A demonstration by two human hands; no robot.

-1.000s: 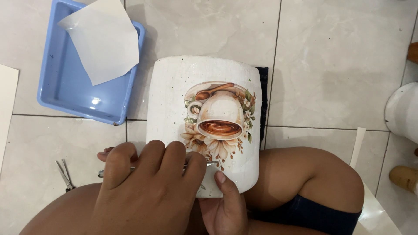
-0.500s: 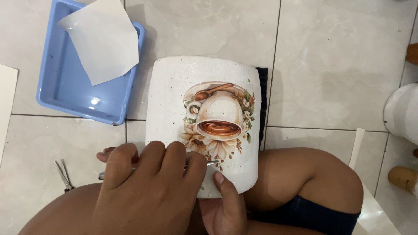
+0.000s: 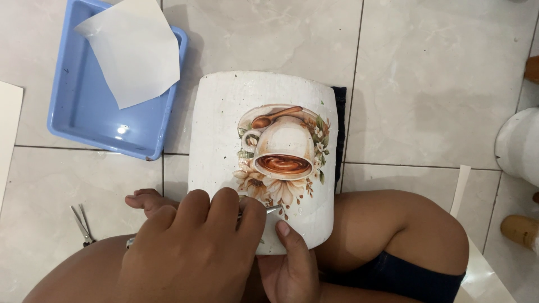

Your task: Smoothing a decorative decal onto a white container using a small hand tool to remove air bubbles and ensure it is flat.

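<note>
1. A rough white cylindrical pot (image 3: 224, 146) is lying on its side, just right of the blue plastic tray (image 3: 84, 112), showing a brown coffee-cup-and-flowers picture (image 3: 281, 157).
2. A thin metal tool (image 3: 272, 210) is touching the pot's near end, its tip lying beside the flowers.

A white pot (image 3: 224, 140) bears a brown coffee-cup picture (image 3: 282, 154) with beige flowers; the tray (image 3: 84, 112) is pale blue, the floor tiles (image 3: 426, 84) cream.
</note>
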